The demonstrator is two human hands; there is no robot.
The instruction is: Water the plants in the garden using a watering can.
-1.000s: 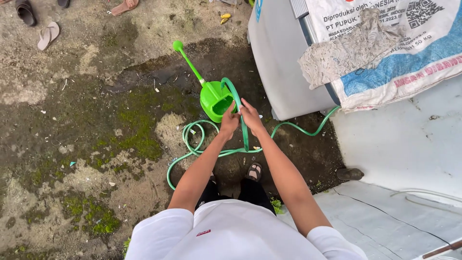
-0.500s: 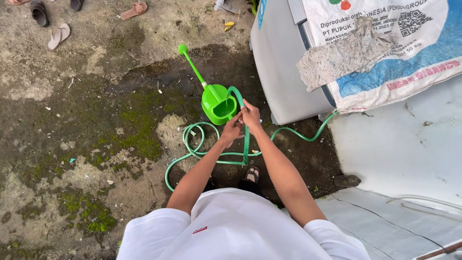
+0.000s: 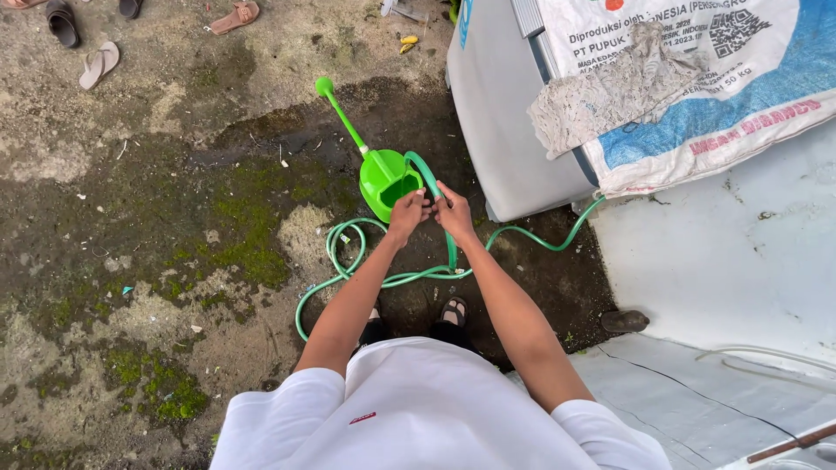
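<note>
A bright green watering can (image 3: 383, 178) with a long spout stands on the wet, mossy ground. A green garden hose (image 3: 348, 261) lies coiled in front of it, and its end arches up into the can's opening. My left hand (image 3: 407, 211) and my right hand (image 3: 453, 211) meet on the raised stretch of hose just beside the can, both gripping it. My feet in sandals (image 3: 455, 311) stand below the hands.
A grey barrel-like container (image 3: 505, 113) lies at the right with a printed white and blue sack (image 3: 697, 96) and a dirty rag (image 3: 610, 87) on it. A white painted slab (image 3: 731, 278) fills the right. Several sandals (image 3: 96, 63) lie at the top left.
My left hand rose from lower on the hose to join the right hand near the can's opening. The view shifted slightly; the can stayed in place.
</note>
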